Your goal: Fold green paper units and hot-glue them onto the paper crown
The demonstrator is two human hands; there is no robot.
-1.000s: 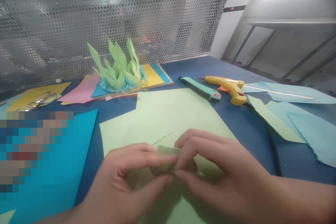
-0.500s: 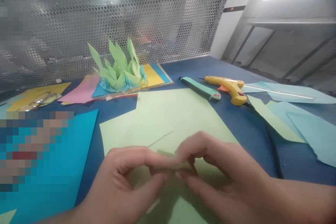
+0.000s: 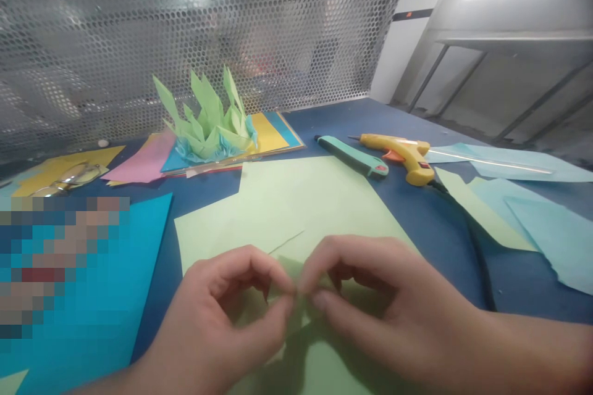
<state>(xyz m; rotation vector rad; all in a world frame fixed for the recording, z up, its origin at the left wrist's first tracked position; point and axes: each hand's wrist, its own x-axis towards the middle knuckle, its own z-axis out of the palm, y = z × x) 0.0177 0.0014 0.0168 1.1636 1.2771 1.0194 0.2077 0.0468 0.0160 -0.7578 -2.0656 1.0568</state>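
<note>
My left hand [image 3: 222, 321] and my right hand [image 3: 384, 315] meet low in the middle of the view, fingertips pinched together on a small folded piece of light green paper [image 3: 296, 315]. Most of that piece is hidden by my fingers. Both hands hover just above a large light green sheet [image 3: 287, 203] lying on the blue table [image 3: 417, 222]. A thin crease or cut line runs across the sheet just beyond my fingers.
A spiky green and blue paper model [image 3: 208, 120] stands on stacked coloured sheets [image 3: 273, 133] at the back. A teal utility knife [image 3: 352, 157] and a yellow glue gun [image 3: 403, 154] with its black cord lie to the right. Blue paper [image 3: 143, 259] left, pale scraps [image 3: 532, 216] right. Perforated metal wall behind.
My fingertips have drawn closer together and pinched tighter on the small green piece, which now shows less between them. The hands stay in the same spot.
</note>
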